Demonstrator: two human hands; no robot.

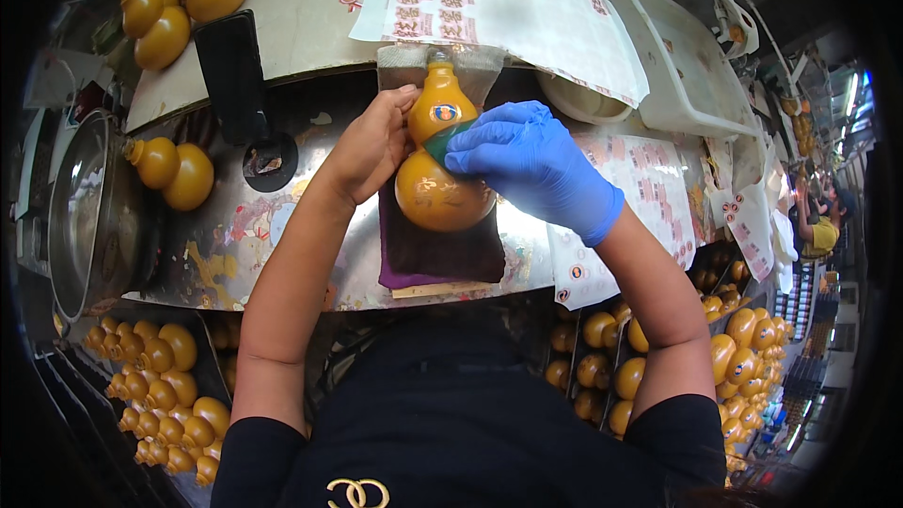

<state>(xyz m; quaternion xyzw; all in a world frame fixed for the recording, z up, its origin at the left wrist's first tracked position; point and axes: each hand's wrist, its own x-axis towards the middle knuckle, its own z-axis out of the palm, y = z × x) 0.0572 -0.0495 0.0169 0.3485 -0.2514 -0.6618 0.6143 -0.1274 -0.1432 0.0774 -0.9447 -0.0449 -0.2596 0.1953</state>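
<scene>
A yellow-brown gourd-shaped bottle point(444, 196) lies in front of me, its neck pointing away. On its upper bulb is a small round blue-and-orange emblem, with faint gold writing on the lower bulb. My left hand point(374, 139), bare, steadies the upper bulb from the left, fingers curled against it. In a blue glove, my right hand point(531, 158) pinches a flat green scraper point(438, 143) and presses it at the bottle's waist. Beneath the bottle is a dark folded cloth point(442, 259) with a purple edge.
Printed decal sheets point(513, 23) cover the raised board beyond; another sheet point(649, 188) lies right. A phone point(231, 71) stands left of the bottle, near another gourd bottle point(179, 172) and a metal basin point(80, 216). A white tray point(673, 61) sits far right. Racked gourds flank me below.
</scene>
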